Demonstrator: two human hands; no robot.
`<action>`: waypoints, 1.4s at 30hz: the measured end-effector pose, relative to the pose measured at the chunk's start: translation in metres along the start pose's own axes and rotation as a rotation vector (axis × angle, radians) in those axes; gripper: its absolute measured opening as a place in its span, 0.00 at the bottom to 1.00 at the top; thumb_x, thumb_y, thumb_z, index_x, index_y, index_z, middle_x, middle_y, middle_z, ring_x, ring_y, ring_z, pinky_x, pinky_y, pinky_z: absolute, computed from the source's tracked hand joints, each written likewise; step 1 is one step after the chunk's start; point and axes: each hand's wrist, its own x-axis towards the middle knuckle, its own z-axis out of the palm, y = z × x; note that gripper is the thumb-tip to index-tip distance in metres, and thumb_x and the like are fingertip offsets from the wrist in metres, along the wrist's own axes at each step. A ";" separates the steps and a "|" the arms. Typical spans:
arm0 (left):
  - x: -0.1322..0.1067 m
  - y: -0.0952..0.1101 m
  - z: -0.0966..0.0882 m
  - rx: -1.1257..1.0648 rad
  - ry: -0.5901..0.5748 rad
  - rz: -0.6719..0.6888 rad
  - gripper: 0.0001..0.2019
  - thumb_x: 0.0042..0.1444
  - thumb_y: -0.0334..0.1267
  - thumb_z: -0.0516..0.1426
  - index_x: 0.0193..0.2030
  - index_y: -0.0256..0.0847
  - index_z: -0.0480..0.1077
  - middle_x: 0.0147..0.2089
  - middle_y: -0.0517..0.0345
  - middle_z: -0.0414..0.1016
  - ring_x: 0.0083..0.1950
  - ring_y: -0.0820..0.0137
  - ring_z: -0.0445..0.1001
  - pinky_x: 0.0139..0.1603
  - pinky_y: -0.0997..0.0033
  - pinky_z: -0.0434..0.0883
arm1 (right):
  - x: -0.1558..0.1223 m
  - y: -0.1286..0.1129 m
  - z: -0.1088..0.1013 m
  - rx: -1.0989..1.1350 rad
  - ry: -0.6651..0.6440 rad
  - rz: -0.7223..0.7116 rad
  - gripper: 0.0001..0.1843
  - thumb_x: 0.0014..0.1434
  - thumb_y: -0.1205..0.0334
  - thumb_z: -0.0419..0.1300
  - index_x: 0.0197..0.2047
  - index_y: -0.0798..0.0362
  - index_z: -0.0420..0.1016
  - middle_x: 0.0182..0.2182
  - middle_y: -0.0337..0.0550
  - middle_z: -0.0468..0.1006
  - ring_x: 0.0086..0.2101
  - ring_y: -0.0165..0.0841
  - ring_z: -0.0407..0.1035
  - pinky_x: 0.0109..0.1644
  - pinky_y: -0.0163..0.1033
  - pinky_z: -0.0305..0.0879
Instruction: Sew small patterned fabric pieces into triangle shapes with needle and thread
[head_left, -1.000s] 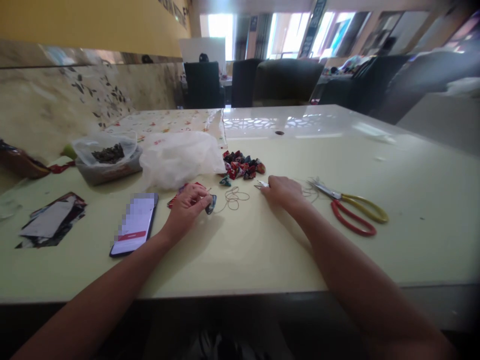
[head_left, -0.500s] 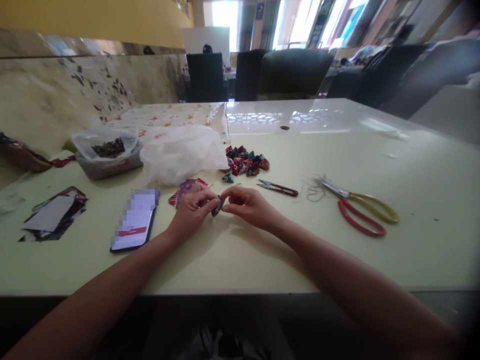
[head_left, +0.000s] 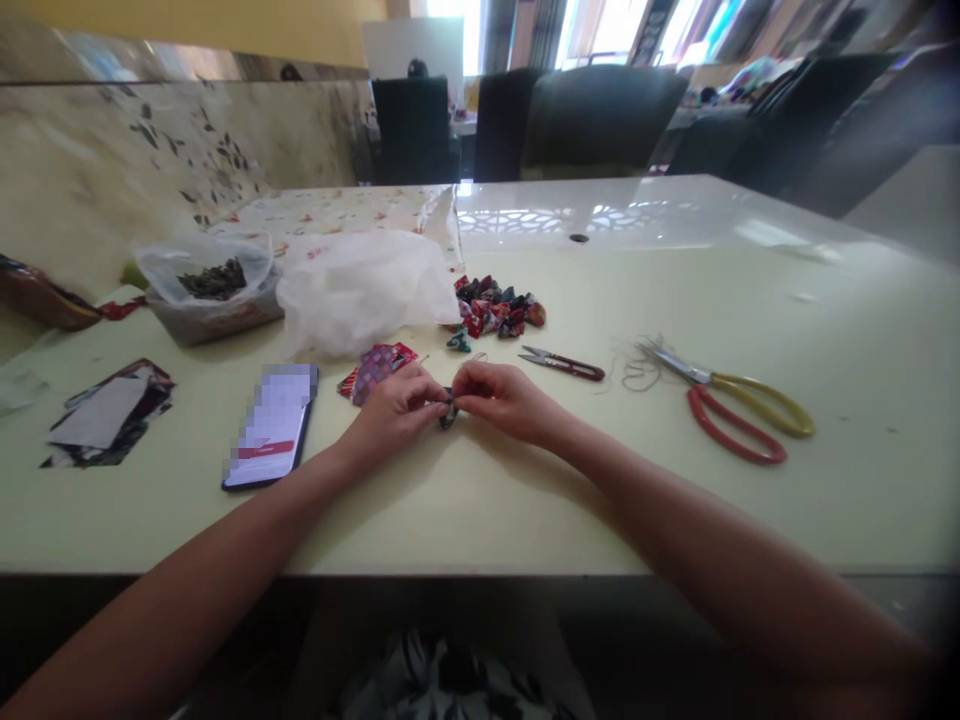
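Observation:
My left hand [head_left: 397, 408] and my right hand [head_left: 504, 398] meet at the table's middle, both pinching a small dark folded piece [head_left: 448, 412] between their fingertips. A thin loop of string shows just above my right hand. Behind the hands lies a red patterned wrapper [head_left: 375, 368], a single teal folded piece [head_left: 459, 342] and a pile of small folded colourful pieces [head_left: 498, 305]. Small red-handled thread snips [head_left: 564, 364] lie right of the hands.
A phone [head_left: 271, 424] lies at the left, with dark paper sheets [head_left: 105, 414] beyond it. A white plastic bag [head_left: 366, 288] and a bag-lined container of dark bits [head_left: 211, 296] stand behind. Red-and-yellow scissors [head_left: 733, 404] and loose thread [head_left: 637, 372] lie right. Chairs stand beyond the cream table [head_left: 525, 500].
My right hand let go of the thread snips, left them on the table and came left to join my left hand on the dark folded piece. The camera tilted down slightly.

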 end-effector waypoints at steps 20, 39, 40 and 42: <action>-0.003 -0.009 0.001 0.162 0.101 0.257 0.04 0.60 0.33 0.62 0.42 0.40 0.75 0.37 0.58 0.68 0.31 0.75 0.67 0.32 0.73 0.68 | 0.000 -0.002 0.001 -0.164 0.035 -0.111 0.06 0.60 0.72 0.57 0.34 0.57 0.75 0.31 0.41 0.73 0.32 0.28 0.66 0.39 0.33 0.59; -0.003 -0.014 -0.001 0.640 0.220 0.626 0.06 0.64 0.31 0.58 0.38 0.42 0.78 0.36 0.57 0.70 0.33 0.74 0.67 0.32 0.75 0.66 | 0.005 0.004 0.005 -0.172 0.000 -0.062 0.06 0.61 0.70 0.57 0.33 0.56 0.73 0.32 0.42 0.74 0.35 0.30 0.67 0.42 0.35 0.59; -0.003 -0.015 0.000 0.627 0.223 0.622 0.06 0.64 0.32 0.58 0.39 0.42 0.78 0.37 0.57 0.70 0.33 0.74 0.68 0.33 0.75 0.67 | 0.005 0.004 0.004 -0.173 -0.001 -0.063 0.06 0.62 0.70 0.57 0.33 0.56 0.73 0.32 0.42 0.74 0.35 0.30 0.66 0.42 0.34 0.59; -0.002 -0.017 0.000 0.593 0.227 0.609 0.05 0.64 0.33 0.59 0.42 0.42 0.78 0.38 0.57 0.70 0.34 0.74 0.70 0.34 0.75 0.69 | 0.005 0.003 0.004 -0.179 -0.003 -0.059 0.06 0.62 0.69 0.57 0.33 0.56 0.73 0.32 0.41 0.74 0.35 0.30 0.66 0.42 0.34 0.58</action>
